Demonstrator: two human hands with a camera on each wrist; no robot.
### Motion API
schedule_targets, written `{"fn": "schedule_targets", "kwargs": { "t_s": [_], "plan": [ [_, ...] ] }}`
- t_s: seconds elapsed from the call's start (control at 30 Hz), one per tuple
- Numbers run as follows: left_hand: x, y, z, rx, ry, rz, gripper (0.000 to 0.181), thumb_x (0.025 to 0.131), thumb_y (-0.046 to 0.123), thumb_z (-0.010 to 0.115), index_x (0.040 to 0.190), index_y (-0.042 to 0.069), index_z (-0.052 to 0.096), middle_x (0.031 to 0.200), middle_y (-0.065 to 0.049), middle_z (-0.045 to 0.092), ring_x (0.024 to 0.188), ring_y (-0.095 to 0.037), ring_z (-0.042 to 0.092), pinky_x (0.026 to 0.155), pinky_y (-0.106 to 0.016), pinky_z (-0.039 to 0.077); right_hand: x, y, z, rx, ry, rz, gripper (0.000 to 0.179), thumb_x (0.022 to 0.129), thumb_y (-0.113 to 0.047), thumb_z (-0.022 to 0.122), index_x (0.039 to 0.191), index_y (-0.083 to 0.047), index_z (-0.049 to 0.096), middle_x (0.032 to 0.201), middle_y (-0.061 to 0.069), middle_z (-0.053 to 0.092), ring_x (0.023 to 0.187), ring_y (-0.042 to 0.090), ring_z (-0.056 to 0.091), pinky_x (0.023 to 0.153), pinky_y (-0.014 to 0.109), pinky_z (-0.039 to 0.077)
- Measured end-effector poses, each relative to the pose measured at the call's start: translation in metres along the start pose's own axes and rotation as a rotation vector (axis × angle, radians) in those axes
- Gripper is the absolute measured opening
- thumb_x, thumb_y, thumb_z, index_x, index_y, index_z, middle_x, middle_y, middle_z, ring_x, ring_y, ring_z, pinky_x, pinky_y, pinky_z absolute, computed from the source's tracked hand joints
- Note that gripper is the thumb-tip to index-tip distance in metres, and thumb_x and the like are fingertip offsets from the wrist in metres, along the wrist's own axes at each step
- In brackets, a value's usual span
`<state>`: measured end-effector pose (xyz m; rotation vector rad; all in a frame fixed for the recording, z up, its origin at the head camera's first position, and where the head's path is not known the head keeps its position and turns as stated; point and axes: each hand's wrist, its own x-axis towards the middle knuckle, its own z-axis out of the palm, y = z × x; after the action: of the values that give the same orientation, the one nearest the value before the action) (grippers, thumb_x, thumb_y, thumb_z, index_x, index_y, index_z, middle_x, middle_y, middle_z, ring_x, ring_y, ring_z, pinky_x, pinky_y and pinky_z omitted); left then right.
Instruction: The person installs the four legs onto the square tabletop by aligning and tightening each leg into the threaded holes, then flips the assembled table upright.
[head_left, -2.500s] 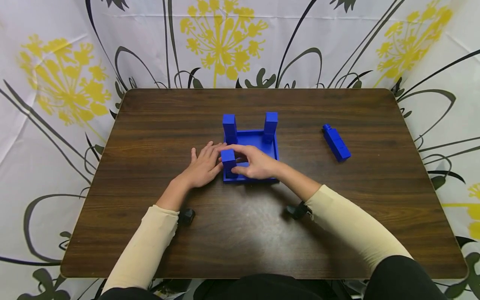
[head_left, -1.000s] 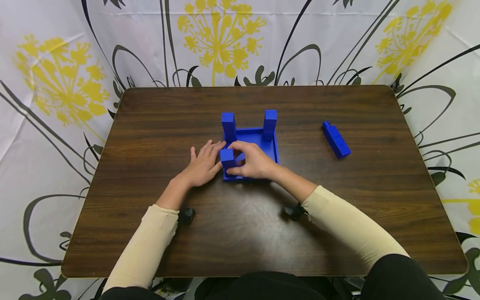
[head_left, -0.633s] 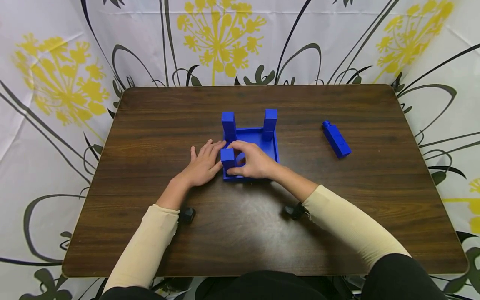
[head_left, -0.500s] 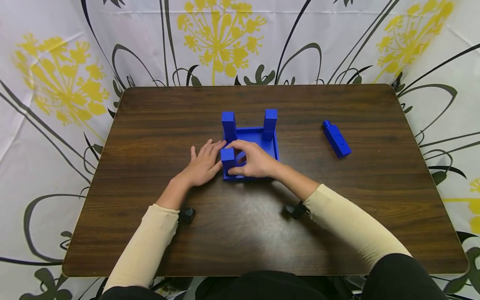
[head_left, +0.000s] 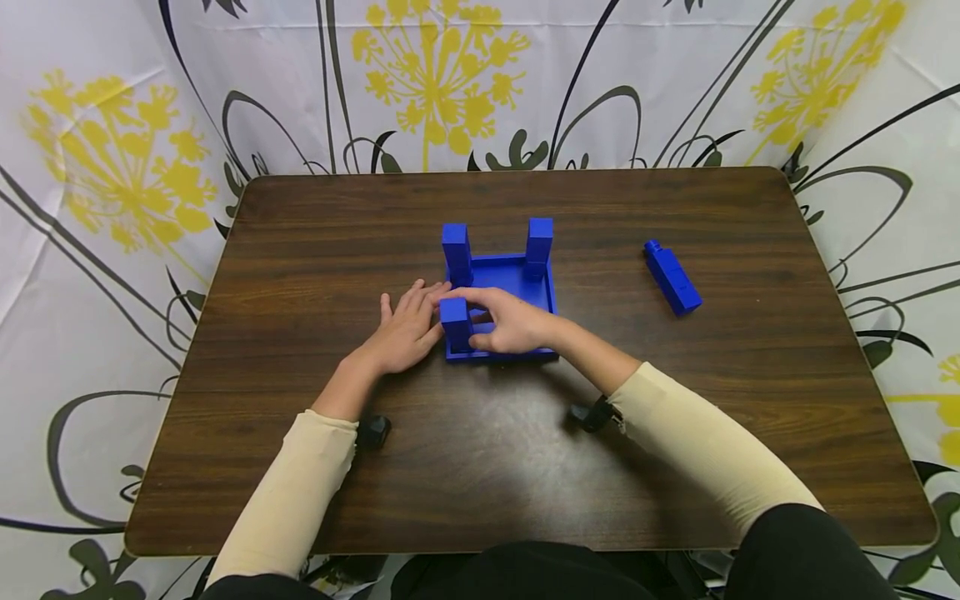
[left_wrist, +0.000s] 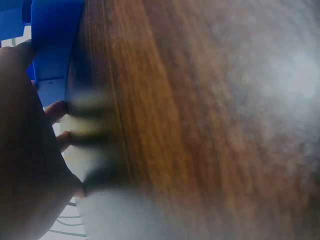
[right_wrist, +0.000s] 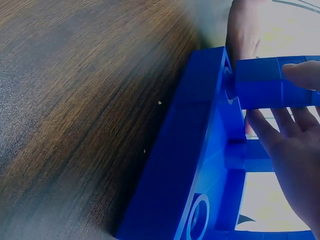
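Note:
A blue square tray-like tabletop (head_left: 506, 357) lies with its raised rim upward in the middle of the table. Square blue legs stand upright in three of its corners: far left (head_left: 457, 254), far right (head_left: 538, 248) and near left (head_left: 455, 325). My right hand (head_left: 513, 323) holds the near left leg, thumb on its near right side and fingers reaching behind it. In the right wrist view, a round socket (right_wrist: 199, 217) shows in the near right corner. My left hand (head_left: 405, 333) rests with spread, straight fingers against the tabletop's left side.
A loose blue leg (head_left: 673, 279) with a narrower round end lies on the brown wooden table (head_left: 337, 225) to the right. Patterned cloth (head_left: 442, 83) hangs behind the table. A black wrist device (head_left: 372, 432) sits at the left sleeve.
My right hand's thumb has drawn back a little to the right along the near left leg, and its index finger has reached further left behind it. My left hand has stayed in place.

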<state>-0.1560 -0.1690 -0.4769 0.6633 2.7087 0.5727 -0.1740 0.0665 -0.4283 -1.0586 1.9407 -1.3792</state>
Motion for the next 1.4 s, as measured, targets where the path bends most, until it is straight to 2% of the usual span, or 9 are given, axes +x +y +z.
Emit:
{"fn": "schedule_targets", "kwargs": {
  "t_s": [0.3,0.53,0.7,0.9,1.4],
  "plan": [
    [0.0,0.001,-0.001,-0.009,0.004,-0.002,0.061,0.105,0.038,0.037,0.158,0.026,0.01,0.162,-0.005,0.013,0.149,-0.031,-0.002,0.105,-0.071,-0.009,0.001,0.002,-0.001,0.06,-0.035,0.004,0.063,0.085,0.012,0.062,0.144,0.005,0.04,0.144,0.022,0.045,0.133,0.024,0.044,0.105,0.036,0.039],
    [0.002,0.0,0.0,-0.014,0.001,0.0,0.062,0.104,0.034,0.038,0.158,0.027,0.009,0.162,-0.006,0.012,0.149,-0.03,-0.003,0.104,-0.071,-0.01,0.0,0.002,-0.001,0.026,-0.021,0.022,0.062,0.086,0.006,0.068,0.142,0.003,0.043,0.142,0.018,0.046,0.125,0.024,0.048,0.102,0.037,0.043],
    [0.001,0.0,0.0,-0.005,-0.002,-0.003,0.061,0.105,0.036,0.037,0.158,0.028,0.008,0.162,-0.007,0.013,0.149,-0.031,-0.002,0.104,-0.071,-0.01,0.0,0.002,0.001,-0.009,0.023,0.046,0.06,0.084,0.0,0.073,0.138,0.0,0.047,0.135,0.012,0.051,0.121,0.024,0.05,0.098,0.035,0.046],
    [0.0,0.0,0.0,-0.007,-0.004,-0.008,0.061,0.105,0.034,0.036,0.158,0.028,0.007,0.162,-0.007,0.014,0.149,-0.03,-0.002,0.105,-0.07,-0.01,0.0,0.003,0.004,-0.038,0.078,0.063,0.057,0.082,-0.003,0.078,0.133,-0.002,0.05,0.127,0.011,0.056,0.118,0.022,0.052,0.092,0.033,0.05],
    [0.001,0.001,0.0,-0.009,-0.006,-0.007,0.06,0.106,0.044,0.032,0.158,0.028,0.008,0.162,-0.008,0.015,0.149,-0.031,-0.002,0.105,-0.07,-0.009,0.002,0.002,0.011,-0.09,0.159,0.043,0.048,0.08,-0.008,0.081,0.122,-0.005,0.057,0.117,0.007,0.058,0.108,0.019,0.056,0.082,0.03,0.053]
  ]
}}
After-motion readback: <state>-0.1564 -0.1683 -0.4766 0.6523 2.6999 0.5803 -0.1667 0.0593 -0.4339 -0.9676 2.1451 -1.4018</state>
